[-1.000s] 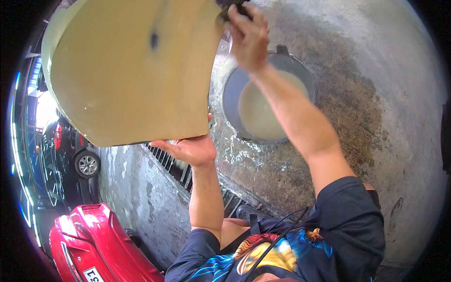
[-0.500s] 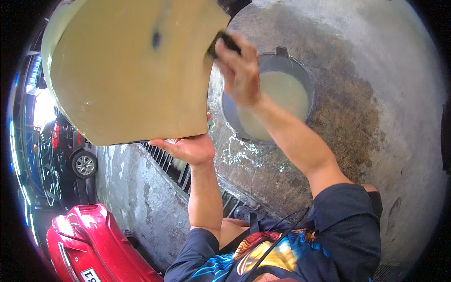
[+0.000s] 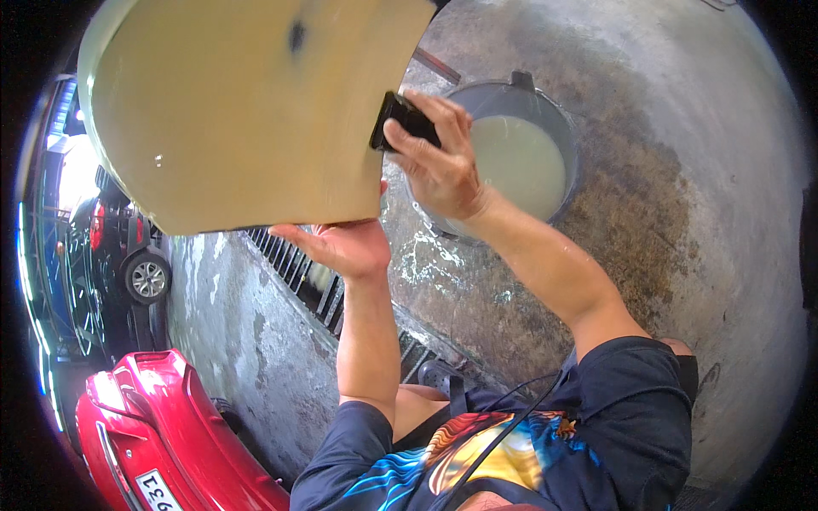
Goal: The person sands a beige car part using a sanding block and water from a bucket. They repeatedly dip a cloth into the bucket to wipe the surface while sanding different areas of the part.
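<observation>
A large, curved tan panel (image 3: 230, 128), probably a car body part, fills the upper left and looks wet. A dark smudge marks its upper part. My left hand (image 3: 349, 245) holds the panel's bottom edge near the lower right corner, with some fingers hidden behind it. In my right hand (image 3: 443, 157) is a black sanding block (image 3: 404, 122), gripped between thumb and fingers and pressed against the panel's right edge.
A dark bucket (image 3: 569, 140) of cloudy water stands on the wet concrete floor (image 3: 648, 170), right of the panel. Below the panel runs a metal drain grate (image 3: 294, 272). A red car (image 3: 183, 426) is at the lower left, a dark car (image 3: 102, 281) behind it.
My right hand has slid the sanding block down along the panel's right edge. The panel and my left hand sit slightly higher in view.
</observation>
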`<state>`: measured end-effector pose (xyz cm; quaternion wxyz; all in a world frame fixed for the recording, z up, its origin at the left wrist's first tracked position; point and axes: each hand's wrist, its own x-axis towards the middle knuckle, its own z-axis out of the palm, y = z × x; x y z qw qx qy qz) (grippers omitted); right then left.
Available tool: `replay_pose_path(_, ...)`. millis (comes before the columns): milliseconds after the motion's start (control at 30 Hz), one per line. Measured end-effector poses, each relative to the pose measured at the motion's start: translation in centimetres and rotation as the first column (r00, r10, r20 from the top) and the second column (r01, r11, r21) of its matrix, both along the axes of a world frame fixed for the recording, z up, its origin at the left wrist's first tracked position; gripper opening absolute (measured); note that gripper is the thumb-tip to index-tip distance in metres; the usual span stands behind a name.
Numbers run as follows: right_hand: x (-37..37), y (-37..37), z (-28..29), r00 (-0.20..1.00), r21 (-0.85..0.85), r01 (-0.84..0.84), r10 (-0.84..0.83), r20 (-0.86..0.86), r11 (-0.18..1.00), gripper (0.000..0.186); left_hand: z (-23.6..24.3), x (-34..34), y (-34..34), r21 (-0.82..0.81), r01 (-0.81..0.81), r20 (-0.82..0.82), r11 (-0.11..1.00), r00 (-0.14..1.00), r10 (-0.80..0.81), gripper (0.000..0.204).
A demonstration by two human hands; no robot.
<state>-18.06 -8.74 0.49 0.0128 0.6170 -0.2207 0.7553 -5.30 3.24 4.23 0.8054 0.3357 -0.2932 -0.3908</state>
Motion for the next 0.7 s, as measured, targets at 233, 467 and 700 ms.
replay_pose_path(233, -1.2, -2.1, -0.9, 0.989, 0.1, 0.145, -0.14, -0.049, 0.984, 0.04, -1.5, 1.6, 0.2, -0.062, 0.105, 0.056, 0.993, 0.993, -0.102, 0.101)
replay_pose_path(467, -1.0, 1.7, -2.2, 0.973, -0.124, -0.037, 0.007, -0.231, 0.992, 0.034, -1.4, 1.8, -0.5, -0.149, 0.198, -0.044, 0.969, 0.977, -0.207, 0.1)
replay_pose_path(700, -1.1, 1.8, -2.2, 0.949, -0.211, -0.047, -0.023, -0.316, 0.976, 0.039, -1.1, 1.2, -0.5, -0.057, 0.065, -0.04, 0.996, 0.997, -0.067, 0.09)
